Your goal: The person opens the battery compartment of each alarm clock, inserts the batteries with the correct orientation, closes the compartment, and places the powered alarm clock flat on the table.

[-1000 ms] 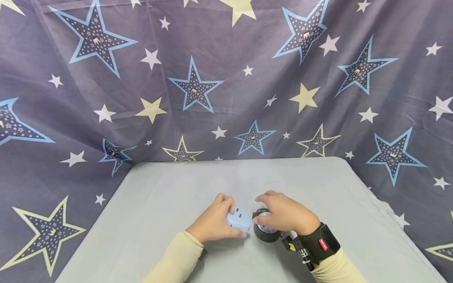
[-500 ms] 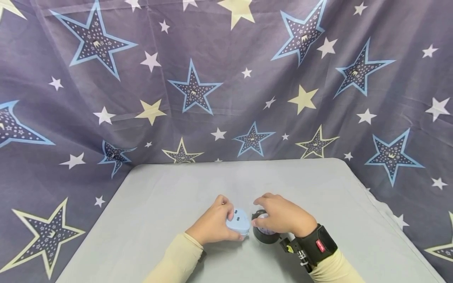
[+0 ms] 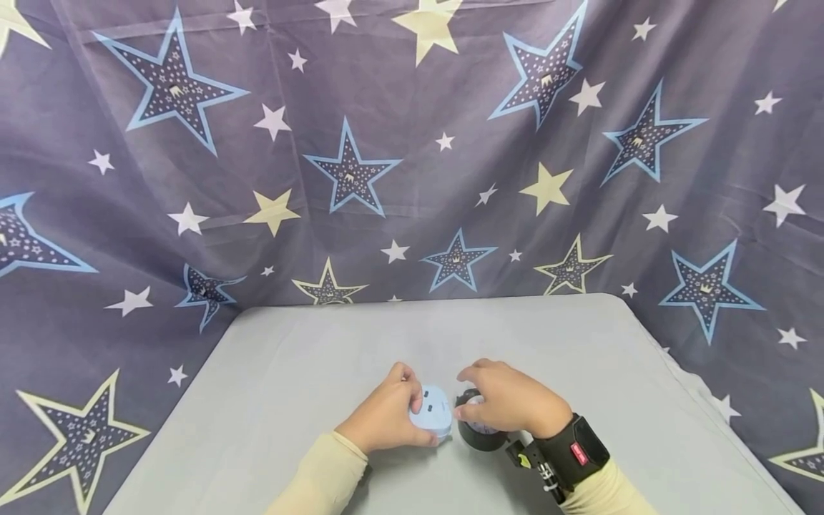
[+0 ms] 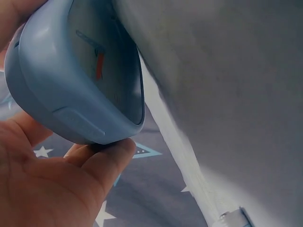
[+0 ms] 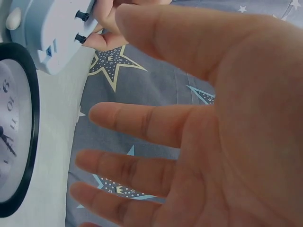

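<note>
My left hand [image 3: 384, 416] grips a light-blue alarm clock [image 3: 435, 413], thumb and fingers around its edges. Its back, with two small dark knobs, faces up in the head view. The left wrist view shows the face side of this blue clock [image 4: 52, 71], with an orange hand behind the cover. Just right of it stands a round black-rimmed clock [image 3: 481, 438] with a white numbered face. My right hand [image 3: 518, 399] hovers over that clock and partly hides it. In the right wrist view its fingers [image 5: 142, 120] are extended and spread, apart from the black clock [image 5: 34, 118].
A pale grey cloth covers the table [image 3: 309, 357]. Behind it and at both sides hangs a dark curtain [image 3: 386, 93] printed with stars. A black strap [image 3: 573, 452] with a small camera mount sits on the right wrist.
The head view has tilted slightly upward. Both hands and both clocks keep nearly the same places, the left hand still gripping the blue alarm clock.
</note>
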A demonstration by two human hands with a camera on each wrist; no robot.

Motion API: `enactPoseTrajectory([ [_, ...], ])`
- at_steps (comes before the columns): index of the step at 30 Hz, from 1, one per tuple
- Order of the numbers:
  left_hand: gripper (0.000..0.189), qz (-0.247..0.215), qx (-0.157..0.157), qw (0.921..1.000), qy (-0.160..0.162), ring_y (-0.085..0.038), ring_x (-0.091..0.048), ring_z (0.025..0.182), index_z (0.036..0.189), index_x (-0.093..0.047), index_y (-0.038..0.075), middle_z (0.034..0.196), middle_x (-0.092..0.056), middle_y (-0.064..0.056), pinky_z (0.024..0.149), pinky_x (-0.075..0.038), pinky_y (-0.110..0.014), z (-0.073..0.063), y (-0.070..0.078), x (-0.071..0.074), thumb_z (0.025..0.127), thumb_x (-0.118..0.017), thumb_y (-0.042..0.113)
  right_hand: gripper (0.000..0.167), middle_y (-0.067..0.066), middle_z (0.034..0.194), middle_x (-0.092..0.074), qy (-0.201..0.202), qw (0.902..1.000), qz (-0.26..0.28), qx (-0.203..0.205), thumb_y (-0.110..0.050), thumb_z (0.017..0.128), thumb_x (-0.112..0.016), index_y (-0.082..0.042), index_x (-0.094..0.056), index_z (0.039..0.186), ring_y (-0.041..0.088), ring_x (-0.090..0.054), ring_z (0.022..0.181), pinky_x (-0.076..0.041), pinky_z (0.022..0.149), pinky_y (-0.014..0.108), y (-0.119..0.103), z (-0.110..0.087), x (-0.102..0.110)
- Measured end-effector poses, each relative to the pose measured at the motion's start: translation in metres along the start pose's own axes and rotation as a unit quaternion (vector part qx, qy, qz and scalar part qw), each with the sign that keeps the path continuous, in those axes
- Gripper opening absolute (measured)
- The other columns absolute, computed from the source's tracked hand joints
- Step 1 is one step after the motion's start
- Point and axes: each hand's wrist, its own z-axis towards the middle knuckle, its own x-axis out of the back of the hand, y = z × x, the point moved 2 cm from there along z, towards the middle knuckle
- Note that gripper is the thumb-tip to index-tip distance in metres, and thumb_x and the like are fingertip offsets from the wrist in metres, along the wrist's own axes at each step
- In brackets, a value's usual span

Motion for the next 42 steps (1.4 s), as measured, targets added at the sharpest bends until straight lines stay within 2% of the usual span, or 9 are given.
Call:
enactPoseTrajectory([
  [3,0.056,-0.003,-0.001,1.0,-0.004,-0.01,-0.056,0.09,0.08,-0.052,0.019,0.119,-0.045,0.0,0.082,-0.054,-0.024,0.0,-0.001,-0.001,0.056,-0.095,0.047,0.059,0.011,0.136,-0.065,-0.001,1.0,0.0,-0.002,-0.045,0.09,-0.076,-0.008,-0.066,0.135,0.032,-0.062,0.126,-0.053,0.103,0.051,0.0,0.0,-0.001],
  [6,0.061,-0.008,-0.002,0.9999,-0.012,-0.01,-0.056,0.091,0.092,-0.054,0.019,0.118,-0.045,0.0,0.085,-0.055,-0.026,-0.001,-0.003,-0.001,0.056,-0.096,0.047,0.059,0.011,0.137,-0.064,-0.002,1.0,-0.001,-0.005,-0.046,0.091,-0.075,-0.009,-0.065,0.136,0.032,-0.061,0.127,-0.053,0.103,0.052,0.0,0.001,-0.002],
  [13,0.094,-0.013,0.002,0.9993,-0.035,-0.01,-0.057,0.091,0.132,-0.05,0.013,0.12,-0.046,-0.002,0.085,-0.056,-0.027,-0.002,-0.007,-0.003,0.057,-0.097,0.045,0.058,0.012,0.138,-0.064,-0.002,0.9999,0.002,-0.01,-0.044,0.091,-0.075,-0.009,-0.066,0.135,0.033,-0.061,0.128,-0.052,0.104,0.054,-0.001,0.001,-0.004],
  [17,0.111,-0.004,0.007,0.9991,-0.041,-0.011,-0.058,0.095,0.144,-0.045,0.005,0.127,-0.047,-0.007,0.092,-0.057,-0.03,-0.001,-0.009,-0.005,0.055,-0.098,0.044,0.057,0.012,0.137,-0.065,0.001,1.0,0.0,-0.006,-0.044,0.091,-0.075,-0.008,-0.066,0.134,0.032,-0.061,0.127,-0.053,0.103,0.053,-0.002,0.001,-0.005],
  [22,0.114,0.005,0.015,0.9987,-0.048,-0.011,-0.059,0.098,0.146,-0.047,0.0,0.13,-0.045,-0.008,0.097,-0.057,-0.033,-0.001,-0.01,-0.005,0.055,-0.098,0.045,0.051,0.01,0.127,-0.069,0.02,0.9996,-0.017,0.011,-0.041,0.092,-0.075,-0.007,-0.069,0.13,0.029,-0.064,0.12,-0.055,0.1,0.048,-0.005,0.002,-0.005],
  [29,0.112,0.004,0.023,0.9982,-0.055,-0.01,-0.058,0.098,0.144,-0.05,0.0,0.128,-0.045,-0.007,0.098,-0.057,-0.034,-0.001,-0.01,-0.005,0.054,-0.098,0.045,0.042,0.007,0.11,-0.072,0.04,0.9979,-0.039,0.032,-0.035,0.091,-0.074,-0.004,-0.072,0.12,0.022,-0.067,0.103,-0.057,0.09,0.042,-0.01,0.005,-0.008],
  [42,0.111,0.002,0.02,0.9978,-0.064,-0.01,-0.059,0.098,0.143,-0.05,0.0,0.127,-0.046,-0.006,0.098,-0.057,-0.034,0.0,-0.014,-0.006,0.055,-0.098,0.045,0.039,0.007,0.106,-0.075,0.04,0.9968,-0.057,0.04,-0.037,0.091,-0.074,-0.006,-0.076,0.114,0.02,-0.069,0.099,-0.058,0.088,0.041,-0.011,0.009,-0.017],
])
